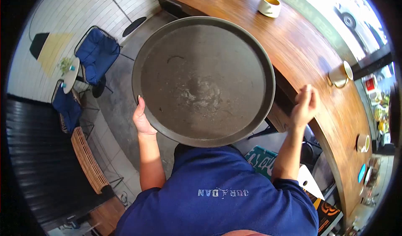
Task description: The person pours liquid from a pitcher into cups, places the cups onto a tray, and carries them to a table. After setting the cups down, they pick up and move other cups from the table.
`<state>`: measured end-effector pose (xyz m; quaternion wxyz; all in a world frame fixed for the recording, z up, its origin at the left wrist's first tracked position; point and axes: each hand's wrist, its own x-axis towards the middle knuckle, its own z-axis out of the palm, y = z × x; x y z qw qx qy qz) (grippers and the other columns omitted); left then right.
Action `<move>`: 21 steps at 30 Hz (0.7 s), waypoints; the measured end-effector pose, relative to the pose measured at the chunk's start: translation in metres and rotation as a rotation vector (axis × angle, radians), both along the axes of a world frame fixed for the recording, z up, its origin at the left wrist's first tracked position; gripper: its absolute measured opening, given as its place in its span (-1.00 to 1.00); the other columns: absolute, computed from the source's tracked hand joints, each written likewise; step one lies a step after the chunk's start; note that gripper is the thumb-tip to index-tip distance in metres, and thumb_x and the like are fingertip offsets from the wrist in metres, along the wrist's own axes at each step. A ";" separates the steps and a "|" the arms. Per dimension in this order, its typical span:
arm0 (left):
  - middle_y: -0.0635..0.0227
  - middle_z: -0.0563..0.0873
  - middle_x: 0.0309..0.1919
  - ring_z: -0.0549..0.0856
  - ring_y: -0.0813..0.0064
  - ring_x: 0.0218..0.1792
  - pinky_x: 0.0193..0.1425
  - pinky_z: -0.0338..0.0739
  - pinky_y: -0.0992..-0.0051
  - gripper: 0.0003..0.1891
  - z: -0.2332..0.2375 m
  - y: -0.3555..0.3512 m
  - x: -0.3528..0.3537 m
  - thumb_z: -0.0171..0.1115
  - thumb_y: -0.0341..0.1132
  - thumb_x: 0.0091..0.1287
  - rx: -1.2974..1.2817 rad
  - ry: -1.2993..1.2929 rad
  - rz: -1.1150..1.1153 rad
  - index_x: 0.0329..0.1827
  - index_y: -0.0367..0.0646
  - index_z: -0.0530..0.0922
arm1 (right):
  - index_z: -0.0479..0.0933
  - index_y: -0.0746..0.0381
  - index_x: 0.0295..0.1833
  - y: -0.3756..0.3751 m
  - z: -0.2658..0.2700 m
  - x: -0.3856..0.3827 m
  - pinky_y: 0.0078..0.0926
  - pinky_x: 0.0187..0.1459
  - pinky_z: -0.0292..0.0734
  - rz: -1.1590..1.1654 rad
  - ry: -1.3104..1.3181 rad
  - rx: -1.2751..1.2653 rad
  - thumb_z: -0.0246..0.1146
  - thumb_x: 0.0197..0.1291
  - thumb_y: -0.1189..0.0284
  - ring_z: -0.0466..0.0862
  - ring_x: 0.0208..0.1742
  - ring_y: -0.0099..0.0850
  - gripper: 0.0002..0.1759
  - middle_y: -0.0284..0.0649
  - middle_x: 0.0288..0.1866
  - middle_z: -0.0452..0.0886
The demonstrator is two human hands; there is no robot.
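A large round dark serving tray (201, 68) is held out in front of me. Its inside is scuffed, with pale marks near the middle, and nothing stands on it. My left hand (143, 118) grips the tray's lower left rim, thumb showing at the edge and fingers hidden beneath. Off to the right, apart from the tray, my right hand (305, 105) hovers by the counter edge with its fingers curled in and nothing visible in them. The closest cup to it is a cream mug (344, 73) on the wooden counter (301, 39).
A white cup with a yellow inside (269, 6) stands at the counter's far end, and another cup (363, 143) farther right. Blue cushioned chairs (98, 54) and a small table (70, 75) are on the left. A wicker-edged bench (86, 160) lies lower left.
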<state>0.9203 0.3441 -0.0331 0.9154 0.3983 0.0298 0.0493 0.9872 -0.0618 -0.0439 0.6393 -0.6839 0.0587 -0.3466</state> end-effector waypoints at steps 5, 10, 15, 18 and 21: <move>0.20 0.49 0.17 0.50 0.20 0.14 0.22 0.36 0.22 -0.51 -0.037 -0.008 -0.020 0.01 -0.11 0.38 -0.055 -0.031 0.095 0.26 -0.23 0.33 | 0.49 0.31 -0.12 0.041 -0.045 0.000 -0.70 -0.21 0.33 0.541 0.248 0.033 0.07 0.31 0.39 0.41 -0.29 -0.66 -0.79 -0.42 -0.34 0.48; 0.24 0.50 0.18 0.50 0.26 0.15 0.23 0.35 0.28 -0.51 -0.065 -0.006 -0.027 -0.01 -0.10 0.39 -0.045 -0.038 0.201 0.26 -0.24 0.33 | 0.39 0.30 0.15 0.072 -0.072 0.007 -0.64 0.03 0.27 0.827 0.324 0.276 -0.04 0.40 0.28 0.36 -0.06 -0.68 -0.63 -0.42 -0.11 0.47; 0.25 0.49 0.18 0.49 0.29 0.17 0.25 0.33 0.30 -0.52 -0.048 -0.010 -0.029 -0.02 -0.11 0.40 -0.022 0.015 0.288 0.27 -0.24 0.33 | 0.48 0.21 -0.08 0.093 -0.073 0.029 -0.72 -0.16 0.23 0.755 0.458 0.543 0.02 0.39 0.20 0.31 -0.25 -0.74 -0.70 -0.55 -0.30 0.41; 0.22 0.46 0.20 0.45 0.22 0.19 0.26 0.30 0.21 -0.52 -0.047 -0.014 -0.033 -0.06 -0.13 0.42 -0.012 0.024 0.296 0.30 -0.23 0.29 | 0.46 0.19 -0.25 0.098 -0.087 0.040 -0.74 -0.34 0.12 0.774 0.465 0.522 -0.01 0.40 0.20 0.20 -0.39 -0.76 -0.69 -0.60 -0.44 0.29; 0.24 0.43 0.23 0.43 0.24 0.21 0.29 0.27 0.23 -0.51 -0.038 -0.019 -0.040 -0.07 -0.13 0.42 0.063 0.080 0.400 0.31 -0.23 0.27 | 0.43 0.18 -0.32 0.107 -0.085 0.043 -0.73 -0.40 0.09 0.701 0.454 0.484 -0.01 0.40 0.17 0.19 -0.43 -0.75 -0.66 -0.57 -0.47 0.27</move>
